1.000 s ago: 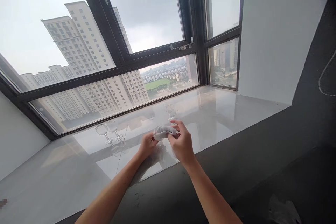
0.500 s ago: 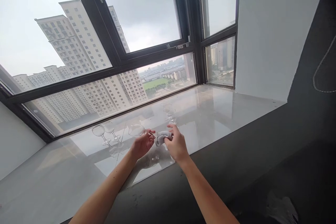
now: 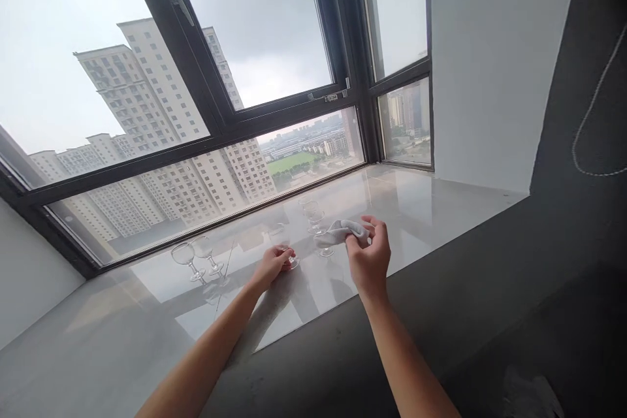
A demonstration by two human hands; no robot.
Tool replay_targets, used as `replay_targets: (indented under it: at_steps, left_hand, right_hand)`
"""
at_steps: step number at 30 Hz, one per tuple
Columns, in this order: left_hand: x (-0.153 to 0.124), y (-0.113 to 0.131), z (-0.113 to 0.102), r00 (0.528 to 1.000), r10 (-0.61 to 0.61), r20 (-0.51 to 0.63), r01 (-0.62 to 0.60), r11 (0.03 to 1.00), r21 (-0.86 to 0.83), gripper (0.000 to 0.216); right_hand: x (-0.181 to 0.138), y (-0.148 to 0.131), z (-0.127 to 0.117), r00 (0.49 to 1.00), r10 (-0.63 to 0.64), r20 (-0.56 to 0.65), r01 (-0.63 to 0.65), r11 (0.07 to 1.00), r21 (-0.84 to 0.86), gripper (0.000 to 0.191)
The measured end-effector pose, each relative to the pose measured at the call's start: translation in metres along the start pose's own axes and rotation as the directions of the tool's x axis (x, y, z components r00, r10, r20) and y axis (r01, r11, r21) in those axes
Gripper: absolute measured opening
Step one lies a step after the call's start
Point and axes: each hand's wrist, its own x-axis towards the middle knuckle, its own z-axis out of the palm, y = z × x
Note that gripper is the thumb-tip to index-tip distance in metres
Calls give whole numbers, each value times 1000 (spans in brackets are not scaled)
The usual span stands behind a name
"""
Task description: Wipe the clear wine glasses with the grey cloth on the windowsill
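My left hand (image 3: pixel 274 266) is closed on the stem of a wine glass (image 3: pixel 278 232), close above the glossy sill. The glass stands nearly upright, its foot (image 3: pixel 294 262) showing beside my fingertips. In my right hand (image 3: pixel 369 251) a light grey cloth (image 3: pixel 340 232) is pinched, hanging out to the left, away from the held glass. Behind the cloth, several more stemmed glasses (image 3: pixel 313 212) stand in a row, partly covered by it. Two wine glasses (image 3: pixel 183 255) stand upright to the left of my left hand.
The shiny tiled sill (image 3: pixel 132 313) runs under a dark-framed window (image 3: pixel 215 114). Its front edge drops to a dark wall face (image 3: pixel 441 294). A white wall (image 3: pixel 482 65) stands at the right, with a beaded cord (image 3: pixel 585 124) hanging beyond it.
My right hand has moved right and up with the cloth, away from the glass foot. The glass in my left hand has turned from lying sideways to nearly upright.
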Motion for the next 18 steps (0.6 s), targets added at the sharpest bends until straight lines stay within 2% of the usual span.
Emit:
replay_targets:
  at_steps: [3,9,12,15,18]
  left_hand:
    - [29,8,15,999,28,-17,-27,997,77,28]
    - [81,13,42,992,14,-126,-4,997,75,20]
    - [88,9,46,985,12,-171,2,997,80,21]
    - [84,7,46,978,22,-207,-7,997,74,23]
    - [73,7,43,970,-7,-245,19,999,44,53]
  right_hand:
    - [7,5,-8,996,-7,-88,8,1000,18,46]
    - [22,12,-19,991,62,-122,-57,997,49,45]
    - [25,13,-21,991,59,-122,-52,997,58,46]
    - [26,15,-22,990,57,-125,-51,997,56,45]
    - [26,15,-23,990,72,-120,-67,997,41,46]
